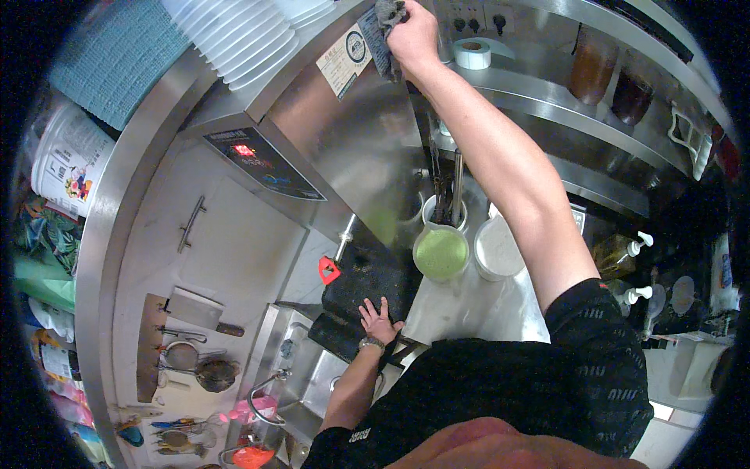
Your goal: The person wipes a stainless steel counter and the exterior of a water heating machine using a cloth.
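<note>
My right hand point(415, 36) reaches up at the top centre and grips a grey cloth point(389, 14), held against the upper side panel of a stainless steel water dispenser point(340, 129). A label with writing is stuck on that panel beside the hand. My left hand point(378, 322) has its fingers spread on a black mat point(372, 284) under the dispenser's tap point(345, 237), which has a red handle. Right of the mat stand a jug of green liquid point(441, 252), a tub of white contents point(498, 249) and a white container point(430, 205) holding metal utensils.
A sink point(322, 381) with a curved faucet point(255, 404) lies lower left. A cleaver point(195, 306) and strainers point(214, 374) hang on the wall. Stacked plastic lids point(246, 47) stand above the dispenser. A label roll point(472, 54) sits on a steel shelf, and pump bottles point(621, 255) are at right.
</note>
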Available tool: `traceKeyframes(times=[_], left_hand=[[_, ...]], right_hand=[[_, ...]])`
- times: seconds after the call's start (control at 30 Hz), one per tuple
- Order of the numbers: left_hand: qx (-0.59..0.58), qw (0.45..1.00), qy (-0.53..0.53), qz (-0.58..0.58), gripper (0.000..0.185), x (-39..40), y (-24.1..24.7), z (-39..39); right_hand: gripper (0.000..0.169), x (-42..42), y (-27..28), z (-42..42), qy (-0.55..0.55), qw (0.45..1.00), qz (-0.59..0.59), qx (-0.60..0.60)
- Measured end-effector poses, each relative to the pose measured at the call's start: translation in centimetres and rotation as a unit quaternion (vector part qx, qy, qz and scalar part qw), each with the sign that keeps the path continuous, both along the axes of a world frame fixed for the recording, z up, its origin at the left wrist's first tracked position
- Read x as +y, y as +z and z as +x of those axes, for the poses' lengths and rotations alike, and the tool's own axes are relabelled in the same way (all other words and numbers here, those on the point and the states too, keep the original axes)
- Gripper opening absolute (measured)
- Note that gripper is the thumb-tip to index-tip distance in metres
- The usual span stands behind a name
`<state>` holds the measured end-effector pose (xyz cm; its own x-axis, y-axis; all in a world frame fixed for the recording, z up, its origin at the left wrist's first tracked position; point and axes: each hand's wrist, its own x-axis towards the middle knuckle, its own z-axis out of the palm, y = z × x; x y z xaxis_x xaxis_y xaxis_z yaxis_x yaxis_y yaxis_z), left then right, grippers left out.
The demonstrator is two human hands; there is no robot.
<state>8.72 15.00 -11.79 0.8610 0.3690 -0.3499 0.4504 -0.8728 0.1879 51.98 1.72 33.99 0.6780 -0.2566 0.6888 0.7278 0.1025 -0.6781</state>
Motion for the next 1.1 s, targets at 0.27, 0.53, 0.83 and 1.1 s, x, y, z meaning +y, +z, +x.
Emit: traceKeyframes(times=[0.27, 0.53, 0.83, 1.1], left_hand=[[-0.009, 1.000, 0.001, 0.014, 0.110, 0.9, -1.4, -1.1], [-0.033, 0.999, -0.016, 0.021, 0.107, 0.6, -0.9, -0.3], [-0.055, 0.998, -0.022, 0.027, 0.110, 1.6, -3.0, -1.5], [-0.045, 0.999, -0.019, 0.019, 0.110, 1.7, -2.7, -1.3]], right_hand=[[0.028, 1.6, -1.7, -17.0, 0.095, 0.931, -0.066, -0.347], [0.026, -0.2, 0.4, -1.7, -0.098, 0.973, -0.059, -0.200], [0.033, 2.0, -1.7, -12.0, 0.006, 0.971, -0.034, -0.237], [0.030, 0.1, -7.4, -11.7, 0.031, 0.945, -0.125, -0.301]])
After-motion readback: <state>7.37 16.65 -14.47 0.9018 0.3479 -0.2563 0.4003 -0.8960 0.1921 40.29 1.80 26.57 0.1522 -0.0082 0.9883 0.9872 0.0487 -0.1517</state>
